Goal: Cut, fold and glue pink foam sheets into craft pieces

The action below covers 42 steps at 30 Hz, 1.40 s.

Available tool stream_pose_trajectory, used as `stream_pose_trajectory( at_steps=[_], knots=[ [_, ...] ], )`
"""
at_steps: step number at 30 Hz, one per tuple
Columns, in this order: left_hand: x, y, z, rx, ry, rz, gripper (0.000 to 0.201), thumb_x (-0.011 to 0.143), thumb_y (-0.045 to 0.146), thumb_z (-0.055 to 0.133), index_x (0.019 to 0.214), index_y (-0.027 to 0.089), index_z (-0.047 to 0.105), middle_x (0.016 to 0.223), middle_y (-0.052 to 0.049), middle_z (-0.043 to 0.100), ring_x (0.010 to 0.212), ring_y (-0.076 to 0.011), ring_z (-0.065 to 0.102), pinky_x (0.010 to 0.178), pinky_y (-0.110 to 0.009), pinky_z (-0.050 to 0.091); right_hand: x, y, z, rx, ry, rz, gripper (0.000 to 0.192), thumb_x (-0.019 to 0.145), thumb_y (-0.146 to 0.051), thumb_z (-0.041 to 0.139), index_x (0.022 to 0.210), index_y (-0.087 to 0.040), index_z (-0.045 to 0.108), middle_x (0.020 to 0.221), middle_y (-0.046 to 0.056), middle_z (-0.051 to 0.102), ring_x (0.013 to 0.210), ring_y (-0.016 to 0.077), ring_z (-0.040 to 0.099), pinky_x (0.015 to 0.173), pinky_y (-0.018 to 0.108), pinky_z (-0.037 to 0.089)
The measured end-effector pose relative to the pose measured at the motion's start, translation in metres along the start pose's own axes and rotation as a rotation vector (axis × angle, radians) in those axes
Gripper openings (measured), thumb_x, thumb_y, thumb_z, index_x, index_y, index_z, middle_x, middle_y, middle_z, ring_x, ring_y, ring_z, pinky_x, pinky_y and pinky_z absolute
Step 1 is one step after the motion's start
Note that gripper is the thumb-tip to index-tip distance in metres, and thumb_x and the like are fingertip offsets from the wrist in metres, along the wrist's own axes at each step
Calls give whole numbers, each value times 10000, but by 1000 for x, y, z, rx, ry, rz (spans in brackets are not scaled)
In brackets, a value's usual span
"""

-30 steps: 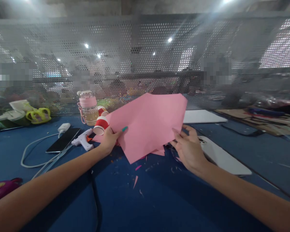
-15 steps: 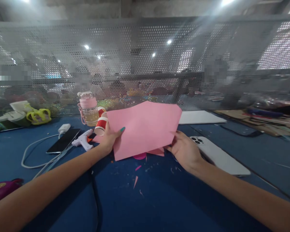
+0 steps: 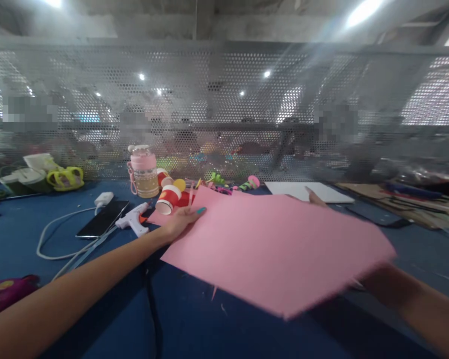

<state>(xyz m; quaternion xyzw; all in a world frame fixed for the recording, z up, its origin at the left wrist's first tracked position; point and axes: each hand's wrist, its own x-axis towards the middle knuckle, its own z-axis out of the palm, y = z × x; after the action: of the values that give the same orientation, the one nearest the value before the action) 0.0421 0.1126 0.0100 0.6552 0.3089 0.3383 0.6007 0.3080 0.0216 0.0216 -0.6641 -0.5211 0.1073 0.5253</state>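
Observation:
A large pink paper sheet (image 3: 269,239) with angled corners is held up over the blue table. My left hand (image 3: 183,222) grips its left edge, the thumb with its teal nail lying on top. Most of my right hand (image 3: 316,197) is behind the sheet; only finger parts show past the far edge, so its grip is hidden. Just beyond my left hand, a red and white paper cup (image 3: 168,199) lies tipped over. A white hot glue gun (image 3: 133,219) rests to the left of that hand.
On the left are a black phone (image 3: 103,218), a white charger (image 3: 104,199), a pink-lidded bottle (image 3: 142,172) and a yellow cup holder (image 3: 65,178). A white laptop-like slab (image 3: 336,193) and cardboard (image 3: 370,192) lie at the right. A perforated metal screen (image 3: 224,109) stands behind.
The pink sheet has swung right and tilted flatter toward me. My right hand has gone from its lower right edge to behind it. Cups and colourful bits at the back are now uncovered.

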Motion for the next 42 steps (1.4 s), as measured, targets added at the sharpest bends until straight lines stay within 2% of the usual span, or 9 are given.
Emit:
stream_pose_trajectory(
  at_steps=[3,8,13,17,22,24,29,36,42],
  knots=[
    [-4,-4,1,427,-120,100,406,664,365,614,402,172,371,366,78,276,347,-44,239,381,-210,183,15,1,13,57,-158,1,452,753,-572,247,637,-211,494,690,74,625,620,199,607,567,365,493],
    [-9,-5,2,833,-236,257,72,694,242,564,694,170,555,539,27,511,496,-109,448,445,-209,248,59,2,50,-193,-332,-133,160,645,-322,562,706,-180,524,754,50,615,702,178,574,681,331,458],
    [-10,-2,0,955,-287,260,185,767,317,481,801,156,566,605,-8,560,517,-125,487,437,-214,266,120,-5,84,-408,-407,-233,158,555,-97,613,679,-175,554,844,54,617,872,210,542,818,320,387],
    [-10,-5,-3,961,-295,289,209,775,345,485,843,172,581,627,-5,570,542,-124,510,450,-207,289,145,-7,111,-533,-517,-250,159,621,-142,620,771,-174,580,864,45,635,855,197,562,749,277,418],
    [-5,-20,-12,977,-355,407,212,791,326,482,942,231,596,627,14,553,512,-99,486,450,-202,280,155,-9,139,-667,-671,-222,171,757,-238,574,908,-158,578,966,38,612,874,167,564,737,259,443],
    [-4,-23,-13,989,-375,433,233,790,330,485,976,233,588,639,12,552,518,-97,483,456,-202,280,158,-9,144,-736,-731,-175,207,805,-288,531,954,-148,569,990,38,589,860,165,564,743,311,460],
    [-5,-15,-8,1021,-335,326,285,806,413,437,913,185,570,597,9,529,508,-109,463,459,-215,277,160,-3,145,-841,-774,-90,263,837,-308,482,1053,-165,533,1079,53,540,896,177,549,744,350,471],
    [-6,-9,-3,1046,-291,263,239,795,395,443,762,174,528,601,-7,539,532,-128,497,436,-221,257,159,6,135,-845,-763,-134,250,842,-296,477,1054,-174,529,1083,58,538,905,169,546,758,354,467],
    [-6,-8,-2,1078,-294,233,216,792,368,449,831,171,528,651,-14,576,576,-137,524,455,-216,269,156,15,137,-831,-694,-207,257,845,-303,471,1066,-183,524,1102,58,528,922,175,540,772,358,462]
  ],
)
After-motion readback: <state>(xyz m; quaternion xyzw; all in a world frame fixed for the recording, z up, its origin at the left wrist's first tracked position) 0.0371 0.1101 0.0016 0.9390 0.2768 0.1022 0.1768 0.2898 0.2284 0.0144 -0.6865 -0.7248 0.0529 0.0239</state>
